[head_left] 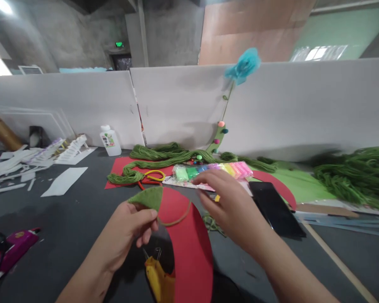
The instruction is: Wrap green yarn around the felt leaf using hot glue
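My left hand [129,229] pinches a green yarn-covered leaf shape [148,197] by its lower edge, with a green strand trailing from it over a curved red paper piece [189,248]. My right hand [227,202] hovers with fingers stretched out and spread over the near edge of a packet of coloured clay sticks [213,170]; a small yellow bit shows at its fingertips. A yellow glue gun [159,280] lies below the left hand.
Green yarn bundles [164,158] lie on red paper, more yarn [353,176] at right. A black phone [276,208], yellow-handled scissors [153,176], a white glue bottle [110,141], white foam scraps [34,158], a pink object [15,244] and a blue paper flower [244,65] on the white partition.
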{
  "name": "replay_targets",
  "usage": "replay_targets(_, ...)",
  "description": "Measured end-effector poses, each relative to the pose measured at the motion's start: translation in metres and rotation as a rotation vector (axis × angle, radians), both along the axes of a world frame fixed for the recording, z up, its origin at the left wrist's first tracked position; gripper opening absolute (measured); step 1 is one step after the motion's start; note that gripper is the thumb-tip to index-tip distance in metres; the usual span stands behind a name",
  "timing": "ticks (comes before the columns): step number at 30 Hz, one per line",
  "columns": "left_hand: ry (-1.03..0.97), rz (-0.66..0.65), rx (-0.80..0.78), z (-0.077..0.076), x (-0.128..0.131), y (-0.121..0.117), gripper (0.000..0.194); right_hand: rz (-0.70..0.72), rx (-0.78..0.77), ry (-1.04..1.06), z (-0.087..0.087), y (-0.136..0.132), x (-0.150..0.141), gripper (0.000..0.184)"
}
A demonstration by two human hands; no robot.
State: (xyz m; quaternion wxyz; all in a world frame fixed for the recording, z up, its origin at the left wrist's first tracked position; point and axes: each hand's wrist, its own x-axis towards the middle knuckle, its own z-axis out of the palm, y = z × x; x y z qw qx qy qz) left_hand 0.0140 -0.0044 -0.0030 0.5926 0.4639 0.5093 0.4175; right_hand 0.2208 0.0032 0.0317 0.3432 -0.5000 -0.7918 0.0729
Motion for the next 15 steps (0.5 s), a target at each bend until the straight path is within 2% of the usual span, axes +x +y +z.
replay_targets(2,-0.018,-0.037,-0.028,-0.003,0.002,-0.002,0.022,0.192,-0.006,0.016,-0.003,-0.011,-0.018,0.01)
replay_targets(4,-0.022,-0.052,-0.025,-0.004,0.002,-0.001,0.022,0.277,0.003,-0.05,-0.008,-0.02,-0.033,0.006)
replay_targets(9,0.042,-0.051,0.035,-0.005,0.001,0.001,0.025,0.189,0.15,-0.109,-0.027,-0.023,-0.048,0.008)
replay_targets(12,0.113,-0.054,0.033,-0.004,0.001,0.0,0.025,0.214,0.108,-0.048,-0.03,-0.022,-0.049,0.012)
replay_targets(15,0.156,-0.075,0.042,-0.002,0.001,-0.001,0.023,0.214,-0.013,0.03,-0.026,-0.024,-0.049,0.01)
